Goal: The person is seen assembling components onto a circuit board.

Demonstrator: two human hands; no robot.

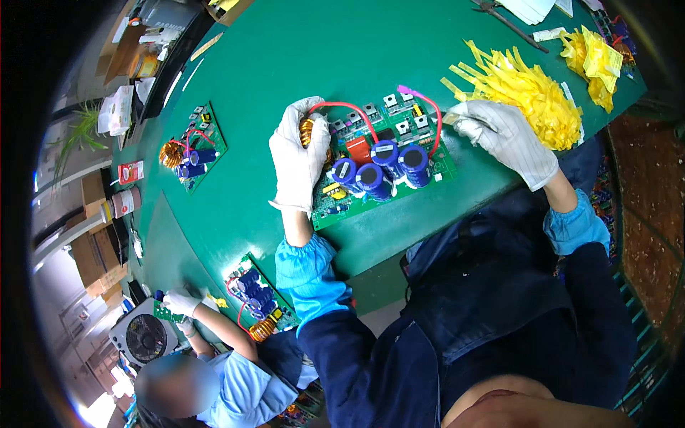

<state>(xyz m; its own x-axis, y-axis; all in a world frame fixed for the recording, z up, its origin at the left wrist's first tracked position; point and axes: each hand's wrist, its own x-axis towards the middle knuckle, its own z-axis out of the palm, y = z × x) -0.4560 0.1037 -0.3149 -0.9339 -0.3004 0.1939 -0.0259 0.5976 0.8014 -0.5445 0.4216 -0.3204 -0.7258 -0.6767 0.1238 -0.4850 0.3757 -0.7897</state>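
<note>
A green circuit board (444,165) lies on the green table in front of me. It carries several blue cylindrical capacitors (370,180), a red block component (358,150) and a copper-wound coil (306,133). My left hand (295,157), in a white striped glove, is closed round the coil at the board's left end. One red wire (357,110) arches from near the coil to the middle; another red wire (432,114) with a pink end rises at the right. Beside the board's right end, my gloved right hand (505,137) has its fingers pinched together; what is between them is too small to name.
A heap of yellow strips (531,96) lies beyond my right hand, with a smaller yellow bundle (594,64) farther right. Similar circuit boards lie left (214,146) and lower left (285,314). A gloved co-worker (246,385) handles a small green board (165,312) near a fan (145,339).
</note>
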